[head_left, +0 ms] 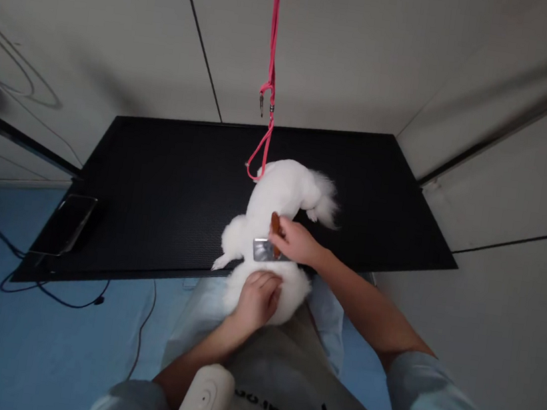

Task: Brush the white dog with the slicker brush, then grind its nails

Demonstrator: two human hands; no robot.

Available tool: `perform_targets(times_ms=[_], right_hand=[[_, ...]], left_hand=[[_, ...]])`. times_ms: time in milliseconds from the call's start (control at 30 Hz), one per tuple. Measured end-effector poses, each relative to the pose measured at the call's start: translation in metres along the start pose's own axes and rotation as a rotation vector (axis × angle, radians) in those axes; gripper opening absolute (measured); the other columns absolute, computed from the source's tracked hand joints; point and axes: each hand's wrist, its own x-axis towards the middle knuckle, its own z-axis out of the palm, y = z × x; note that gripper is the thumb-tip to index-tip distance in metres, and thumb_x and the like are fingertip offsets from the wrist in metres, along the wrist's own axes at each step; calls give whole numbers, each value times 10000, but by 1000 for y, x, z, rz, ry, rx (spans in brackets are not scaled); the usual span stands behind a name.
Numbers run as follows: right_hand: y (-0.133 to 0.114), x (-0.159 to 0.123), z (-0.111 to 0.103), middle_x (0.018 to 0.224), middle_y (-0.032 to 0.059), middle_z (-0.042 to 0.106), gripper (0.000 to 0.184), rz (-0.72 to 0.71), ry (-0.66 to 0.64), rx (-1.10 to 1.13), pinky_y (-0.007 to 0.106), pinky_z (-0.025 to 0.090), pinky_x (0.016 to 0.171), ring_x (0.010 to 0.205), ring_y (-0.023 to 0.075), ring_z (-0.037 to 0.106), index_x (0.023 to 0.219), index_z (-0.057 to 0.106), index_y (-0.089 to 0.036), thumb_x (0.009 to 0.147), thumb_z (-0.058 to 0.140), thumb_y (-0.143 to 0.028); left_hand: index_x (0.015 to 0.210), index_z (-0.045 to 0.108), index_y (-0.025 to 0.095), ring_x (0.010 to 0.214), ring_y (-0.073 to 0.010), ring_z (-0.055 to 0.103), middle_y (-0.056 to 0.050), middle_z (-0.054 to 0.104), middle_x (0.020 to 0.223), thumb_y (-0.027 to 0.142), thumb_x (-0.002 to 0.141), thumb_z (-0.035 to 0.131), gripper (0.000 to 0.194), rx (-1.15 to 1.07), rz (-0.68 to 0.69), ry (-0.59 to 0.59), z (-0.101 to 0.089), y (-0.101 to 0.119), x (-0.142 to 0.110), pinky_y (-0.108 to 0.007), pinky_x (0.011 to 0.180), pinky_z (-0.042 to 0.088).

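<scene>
While left fingers (264, 280) curl on white dog (277, 195), grip unclear, right fingers (281, 240) clench brown brush handle (276, 223).

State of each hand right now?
Left hand: curled on the white dog; whether it grips cannot be told.
Right hand: closed, holding the brush.

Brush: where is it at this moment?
Near the head view's centre: the brush is in the right grip, over the dog, just beyond the left grip.

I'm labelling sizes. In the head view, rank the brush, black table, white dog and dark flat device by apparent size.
1. Black table
2. White dog
3. Dark flat device
4. Brush, partly covered by the right hand
</scene>
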Motion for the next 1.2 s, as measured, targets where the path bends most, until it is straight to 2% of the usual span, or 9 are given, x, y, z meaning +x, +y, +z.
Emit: perform_targets(times_ms=[133, 267, 433, 600, 733, 867, 1033, 1100, 1200], right_hand=[[-8, -2, -9, 820, 41, 620, 211, 88, 292, -32, 275, 421, 649, 692, 158, 581, 979, 489, -175, 886, 440, -358], [-25, -8, -8, 750, 16, 618, 193, -21, -88, -112, 260, 388, 616, 650, 154, 565, 884, 516, -186, 827, 552, -367], [-39, -11, -3, 816, 47, 639, 183, 60, 156, -218, 282, 397, 696, 747, 178, 587, 960, 523, -174, 880, 473, -331], [-41, -9, 0, 727, 19, 619, 178, -11, -186, -271, 268, 368, 621, 659, 173, 560, 849, 519, -190, 828, 548, -364], [-39, -9, -3, 828, 56, 643, 193, 95, 166, -290, 290, 392, 688, 743, 185, 585, 940, 513, -178, 878, 474, -357], [-24, -13, 0, 747, 22, 615, 193, 12, -118, -145, 278, 407, 649, 679, 164, 562, 877, 517, -186, 810, 565, -360], [14, -5, 2, 832, 46, 602, 207, 199, 400, 74, 304, 463, 680, 741, 168, 570, 982, 492, -184, 888, 410, -349], [25, -5, 5, 846, 41, 606, 226, 150, 303, 157, 306, 478, 687, 740, 166, 573, 993, 497, -191, 869, 456, -375], [33, -8, 8, 803, 26, 599, 253, 153, 172, 231, 312, 489, 693, 718, 163, 569, 942, 499, -188, 824, 524, -410]], left_hand=[[831, 659, 158, 802, -201, 613, -76, 689, 830, 171, 885, 454, 213, 28, -31, -26, 3, 5, -1, -357, 770, 486], [866, 666, 151, 838, -210, 606, -81, 691, 860, 164, 866, 474, 192, 15, 8, -37, 10, 7, -3, -359, 790, 484], [877, 666, 147, 887, -223, 607, -89, 692, 883, 151, 852, 474, 194, 42, 64, -82, 24, 7, -8, -386, 837, 477], [816, 655, 134, 833, -225, 584, -96, 674, 828, 157, 852, 484, 176, 70, 56, -71, 28, 9, -11, -384, 786, 476], [817, 657, 154, 827, -222, 582, -93, 664, 808, 165, 849, 493, 168, 103, 27, -105, 24, 9, -11, -391, 774, 468], [787, 658, 158, 789, -228, 581, -93, 653, 774, 191, 861, 492, 185, 123, 7, -123, 16, 14, -10, -400, 743, 465], [1007, 647, 152, 982, -270, 590, -146, 650, 1092, 251, 860, 538, 208, 60, 153, -218, 23, 32, 4, -440, 864, 457], [1123, 617, 116, 1077, -317, 570, -202, 599, 1208, 240, 838, 576, 313, 103, 193, -307, 31, 37, 14, -452, 882, 448], [1108, 626, 23, 944, -325, 626, -241, 653, 1044, 100, 834, 516, 305, 285, 99, -466, 38, 35, 27, -419, 763, 456]])
